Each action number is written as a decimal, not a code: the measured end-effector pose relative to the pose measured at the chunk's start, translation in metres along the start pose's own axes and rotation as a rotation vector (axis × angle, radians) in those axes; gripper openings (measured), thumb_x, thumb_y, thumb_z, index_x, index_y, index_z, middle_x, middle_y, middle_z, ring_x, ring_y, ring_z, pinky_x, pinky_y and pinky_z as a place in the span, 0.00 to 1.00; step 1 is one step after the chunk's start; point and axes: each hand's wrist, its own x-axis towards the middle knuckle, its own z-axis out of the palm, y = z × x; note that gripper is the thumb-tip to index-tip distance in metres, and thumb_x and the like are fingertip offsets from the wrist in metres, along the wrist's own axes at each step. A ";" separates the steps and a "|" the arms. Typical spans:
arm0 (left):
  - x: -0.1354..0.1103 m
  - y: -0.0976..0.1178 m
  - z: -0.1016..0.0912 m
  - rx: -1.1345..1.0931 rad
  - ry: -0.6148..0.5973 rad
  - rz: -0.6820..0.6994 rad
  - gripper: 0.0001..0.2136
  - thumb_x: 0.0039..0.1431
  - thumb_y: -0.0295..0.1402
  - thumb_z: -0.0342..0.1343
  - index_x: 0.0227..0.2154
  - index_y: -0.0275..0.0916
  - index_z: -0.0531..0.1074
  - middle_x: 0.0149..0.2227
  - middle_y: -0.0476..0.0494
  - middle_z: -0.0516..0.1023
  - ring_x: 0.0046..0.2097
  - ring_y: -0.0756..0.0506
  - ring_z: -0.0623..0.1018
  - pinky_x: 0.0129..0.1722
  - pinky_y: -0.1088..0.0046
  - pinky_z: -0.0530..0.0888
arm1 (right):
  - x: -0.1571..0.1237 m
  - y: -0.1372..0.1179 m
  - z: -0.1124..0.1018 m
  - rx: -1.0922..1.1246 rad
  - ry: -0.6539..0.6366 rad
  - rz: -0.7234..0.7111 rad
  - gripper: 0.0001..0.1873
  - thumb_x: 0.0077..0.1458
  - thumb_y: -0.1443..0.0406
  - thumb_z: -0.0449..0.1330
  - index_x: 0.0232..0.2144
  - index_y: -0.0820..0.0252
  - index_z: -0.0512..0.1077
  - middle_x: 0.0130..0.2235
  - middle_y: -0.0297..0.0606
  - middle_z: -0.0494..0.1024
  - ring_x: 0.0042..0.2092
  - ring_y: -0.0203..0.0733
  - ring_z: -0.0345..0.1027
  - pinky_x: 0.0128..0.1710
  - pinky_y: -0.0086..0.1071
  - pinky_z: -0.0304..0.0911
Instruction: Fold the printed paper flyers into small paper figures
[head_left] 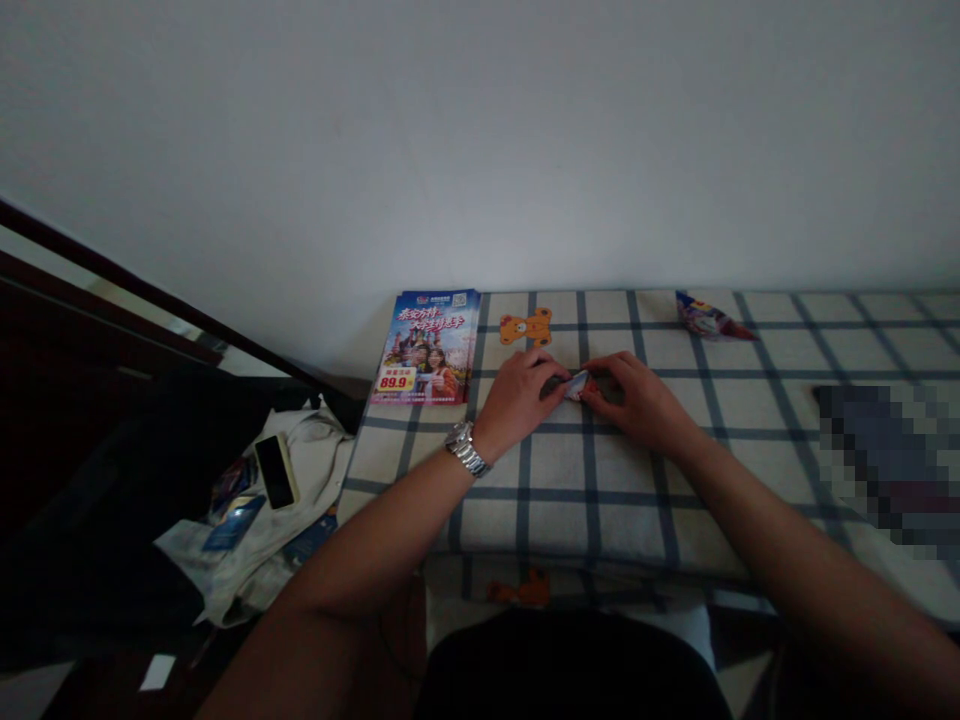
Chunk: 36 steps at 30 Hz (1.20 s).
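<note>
1. a phone (275, 470) lies left of the checked tablecloth (600, 480).
2. left hand (517, 400) and right hand (637, 400) both pinch a small folded paper (577, 385) lying on the tablecloth between them.
3. farther back lies a flyer (427, 345).

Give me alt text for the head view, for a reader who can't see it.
The left hand and right hand pinch a small folded colourful paper on the blue-checked cloth table. A colourful printed flyer lies to their left, a folded paper cone beyond.
</note>
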 end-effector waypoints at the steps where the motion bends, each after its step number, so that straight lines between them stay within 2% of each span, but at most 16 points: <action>1: 0.000 0.000 0.000 -0.003 0.001 0.001 0.05 0.67 0.31 0.63 0.44 0.40 0.80 0.46 0.43 0.77 0.48 0.42 0.76 0.50 0.61 0.74 | 0.000 -0.001 0.000 0.007 -0.003 0.005 0.17 0.63 0.59 0.65 0.52 0.57 0.72 0.47 0.45 0.78 0.48 0.53 0.75 0.50 0.46 0.72; 7: -0.001 0.001 -0.004 -0.024 -0.035 0.035 0.05 0.69 0.31 0.60 0.46 0.40 0.77 0.45 0.43 0.80 0.48 0.41 0.78 0.51 0.59 0.74 | -0.003 -0.008 -0.005 0.156 -0.040 0.117 0.19 0.62 0.58 0.66 0.53 0.53 0.69 0.41 0.38 0.81 0.40 0.47 0.76 0.41 0.40 0.71; 11: -0.002 0.006 -0.004 -0.235 -0.028 0.019 0.08 0.70 0.33 0.60 0.50 0.41 0.75 0.46 0.44 0.82 0.48 0.43 0.81 0.52 0.63 0.76 | -0.005 -0.011 -0.006 0.369 -0.015 0.166 0.20 0.61 0.55 0.67 0.52 0.51 0.69 0.40 0.36 0.81 0.36 0.42 0.74 0.35 0.35 0.68; 15: -0.001 0.012 -0.003 -0.501 0.027 0.012 0.10 0.71 0.34 0.60 0.52 0.42 0.75 0.49 0.44 0.83 0.50 0.46 0.83 0.51 0.69 0.79 | -0.005 -0.013 -0.004 0.579 0.020 0.158 0.20 0.60 0.55 0.69 0.50 0.51 0.69 0.40 0.35 0.81 0.38 0.42 0.74 0.36 0.34 0.68; 22: -0.001 0.010 -0.003 -0.644 0.055 -0.074 0.09 0.70 0.35 0.60 0.49 0.40 0.80 0.48 0.42 0.85 0.48 0.46 0.84 0.49 0.69 0.81 | -0.005 -0.022 -0.006 0.826 -0.007 0.219 0.21 0.60 0.55 0.70 0.51 0.51 0.70 0.40 0.36 0.82 0.39 0.43 0.78 0.39 0.36 0.73; 28: -0.002 0.011 -0.002 -0.657 0.043 -0.081 0.08 0.69 0.34 0.61 0.48 0.41 0.81 0.46 0.43 0.85 0.45 0.47 0.84 0.47 0.71 0.81 | -0.005 -0.021 -0.007 0.798 -0.005 0.266 0.16 0.61 0.52 0.69 0.45 0.54 0.76 0.38 0.38 0.84 0.37 0.44 0.79 0.40 0.38 0.75; 36: -0.003 0.016 -0.003 -0.671 0.040 -0.098 0.08 0.68 0.33 0.62 0.46 0.40 0.81 0.45 0.43 0.85 0.44 0.47 0.84 0.45 0.72 0.81 | -0.005 -0.024 -0.008 0.707 0.033 0.291 0.16 0.61 0.50 0.68 0.41 0.55 0.76 0.36 0.38 0.85 0.35 0.44 0.79 0.38 0.37 0.75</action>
